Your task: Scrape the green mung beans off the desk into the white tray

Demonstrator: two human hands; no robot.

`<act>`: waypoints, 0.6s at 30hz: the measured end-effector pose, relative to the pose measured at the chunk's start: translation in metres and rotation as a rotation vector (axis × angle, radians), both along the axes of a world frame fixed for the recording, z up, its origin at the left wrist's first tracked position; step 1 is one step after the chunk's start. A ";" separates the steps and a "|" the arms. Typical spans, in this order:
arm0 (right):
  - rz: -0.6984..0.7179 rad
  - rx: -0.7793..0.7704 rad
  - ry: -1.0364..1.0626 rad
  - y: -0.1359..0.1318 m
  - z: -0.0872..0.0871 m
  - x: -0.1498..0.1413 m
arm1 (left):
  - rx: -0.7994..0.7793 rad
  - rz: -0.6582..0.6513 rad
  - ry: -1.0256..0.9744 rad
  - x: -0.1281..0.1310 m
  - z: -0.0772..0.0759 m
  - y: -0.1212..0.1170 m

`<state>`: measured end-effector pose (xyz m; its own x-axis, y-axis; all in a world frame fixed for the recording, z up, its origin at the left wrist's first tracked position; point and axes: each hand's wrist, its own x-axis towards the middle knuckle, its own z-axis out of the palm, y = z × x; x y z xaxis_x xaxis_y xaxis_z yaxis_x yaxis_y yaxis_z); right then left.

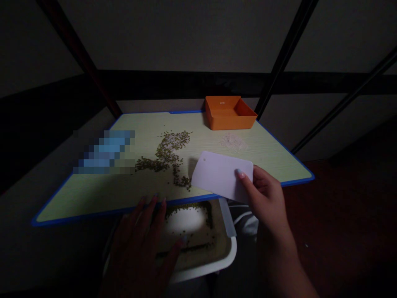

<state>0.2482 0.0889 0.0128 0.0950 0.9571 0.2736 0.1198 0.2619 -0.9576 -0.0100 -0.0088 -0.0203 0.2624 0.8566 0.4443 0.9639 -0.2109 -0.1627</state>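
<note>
Right grip [263, 198] pinching white plastic scraper [217, 176]

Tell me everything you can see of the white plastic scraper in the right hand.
The white plastic scraper is a thin, flat, matte card with rounded corners and a small dot-like mark near one corner. It looks clean. The right hand grips it at one short end, thumb on top, tilting it over the near edge of the pale green board, close to the scattered dark green grains, with a shadow beside it.
</note>
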 end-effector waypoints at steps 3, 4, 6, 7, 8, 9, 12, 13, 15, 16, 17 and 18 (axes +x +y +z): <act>0.001 -0.008 -0.013 -0.001 0.000 -0.001 | -0.006 0.003 -0.033 0.000 0.000 0.000; 0.002 -0.011 -0.019 -0.001 0.000 -0.001 | -0.011 -0.002 -0.034 0.000 0.001 -0.001; 0.005 -0.011 -0.023 -0.001 0.000 -0.002 | -0.020 -0.007 -0.035 0.000 0.001 -0.001; 0.007 -0.010 -0.021 -0.001 0.000 -0.001 | -0.021 -0.007 -0.035 0.000 0.001 -0.001; 0.010 -0.011 -0.018 -0.001 0.001 -0.001 | -0.021 -0.002 -0.036 0.000 0.001 -0.002; 0.012 -0.013 -0.016 -0.001 0.001 -0.001 | -0.019 0.000 -0.037 -0.001 0.001 -0.002; 0.026 -0.022 -0.009 -0.002 0.002 -0.001 | -0.019 -0.014 -0.024 -0.002 0.001 -0.002; 0.032 -0.025 -0.004 -0.003 0.002 -0.001 | -0.020 -0.017 -0.020 -0.002 0.001 -0.002; 0.048 -0.031 0.012 -0.003 0.003 -0.002 | -0.014 -0.018 -0.016 -0.002 0.001 -0.002; 0.059 -0.034 0.022 -0.004 0.003 -0.002 | -0.011 -0.016 -0.016 -0.002 0.001 -0.003; 0.069 -0.037 0.029 -0.004 0.003 -0.002 | -0.003 -0.014 -0.018 -0.001 0.001 -0.003; 0.078 -0.042 0.035 -0.004 0.003 -0.002 | 0.001 -0.012 -0.020 -0.001 0.001 -0.003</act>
<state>0.2462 0.0850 0.0161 0.0283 0.9725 0.2313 0.0668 0.2291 -0.9711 -0.0110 -0.0114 -0.0195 0.2637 0.8532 0.4500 0.9643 -0.2222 -0.1437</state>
